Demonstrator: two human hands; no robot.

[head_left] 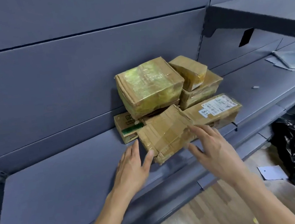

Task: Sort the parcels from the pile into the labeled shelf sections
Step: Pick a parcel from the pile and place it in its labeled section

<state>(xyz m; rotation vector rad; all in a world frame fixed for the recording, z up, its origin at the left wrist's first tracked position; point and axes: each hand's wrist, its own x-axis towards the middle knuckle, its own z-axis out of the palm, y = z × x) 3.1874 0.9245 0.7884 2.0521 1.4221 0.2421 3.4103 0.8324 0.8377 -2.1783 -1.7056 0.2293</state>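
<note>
Left hand: fingers straight and apart, lying on the shelf just beside the parcel, thumb at its torn front corner. Right hand: fingers spread and loose, motion-blurred over the parcel's right edge; contact can't be told. Neither hand has a hold. Between them sits the task's thing, a crushed flat brown cardboard parcel wrapped in clear tape, near the front lip of the grey metal shelf, its far end seemingly propped against the pile. Risk one: no hand holds it and the tape looks slick, so a nudge could slide it off the lip onto the wood-look floor. Risk two: the crumpled corners look soft and may give way under a pinch. Behind it, a big glossy-taped brown cardboard box rests on a flat brown carton with green print, and a small taped brown box perches tilted on a mid-sized brown box; a long brown box with a white label lies just right. Pushing the parcel harder inward could tip that small box. No section label is readable, so misfiling is possible.
</note>
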